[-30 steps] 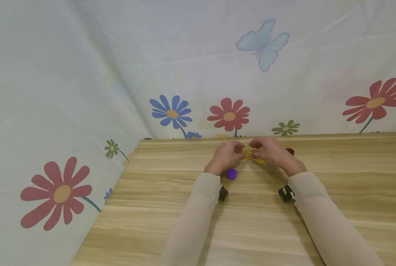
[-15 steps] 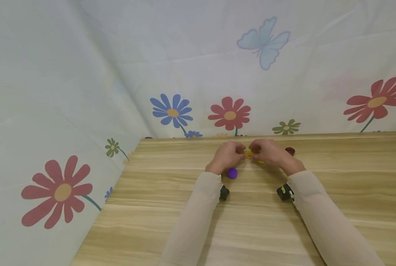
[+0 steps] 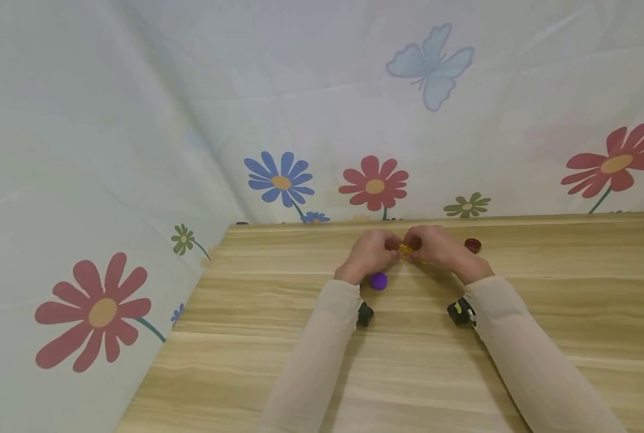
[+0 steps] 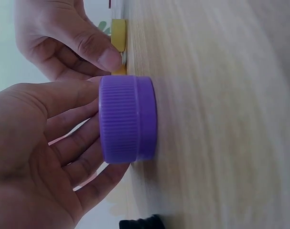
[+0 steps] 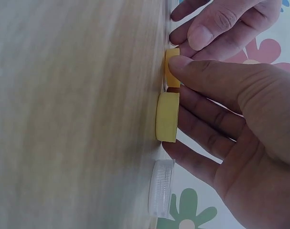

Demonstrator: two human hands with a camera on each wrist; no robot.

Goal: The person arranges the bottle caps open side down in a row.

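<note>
An orange bottle cap [image 3: 405,251] lies between my hands near the table's far edge. The right hand [image 3: 436,246] pinches it, its thumb on the cap's near side in the right wrist view. From the other side, the left hand [image 3: 373,251] has its thumb and index finger at the same cap. Close to the left wrist stands a purple bottle cap [image 4: 128,119], ridged and upright, partly covering the left fingers in the left wrist view. Beside the orange one, a yellow bottle cap [image 5: 167,117] sits in front of the right fingers; the head view mostly hides it.
A whitish ridged cap [image 5: 162,188] stands beyond the yellow one in the right wrist view. A dark red cap [image 3: 472,245] lies right of the right hand. Behind the wooden table [image 3: 278,282] hangs a flowered cloth [image 3: 322,108].
Fingers of both hands have drawn in around the orange bottle cap. The right hand has shifted slightly left, covering more of the yellow cap. The purple cap stays where it was.
</note>
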